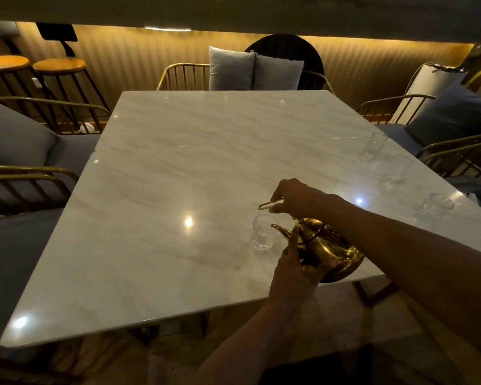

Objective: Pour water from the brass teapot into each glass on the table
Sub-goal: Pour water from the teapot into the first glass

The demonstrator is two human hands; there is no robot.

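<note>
The marble table (178, 168) spreads out ahead of both my hands, pale and glossy, with bright spots of lamp light reflected just to the left of them. Chairs with gold metal frames and grey cushions (254, 70) stand around it, well beyond my reach.

The brass teapot (326, 250) is between my hands, near the table's close edge, tipped over to the left so its spout points down toward a glass. My right hand (296, 198) is above the teapot, fingers closed around its thin wire handle (270, 204), which sticks out to the left of my knuckles. My left hand (295, 269) is below and in front, wrapped against the teapot's belly with the fingers pressed on the brass, steadying it.

The nearest glass (263, 233) stands upright on the table just left of my left hand, right at the tip of the spout; I cannot tell whether water is running into it. Three more glasses sit off to the right of my right arm: one (435, 208) closest to my forearm, a second (395, 170) farther out, and the third (375, 144) farthest away, near the table's right edge. All are clear and upright.
</note>
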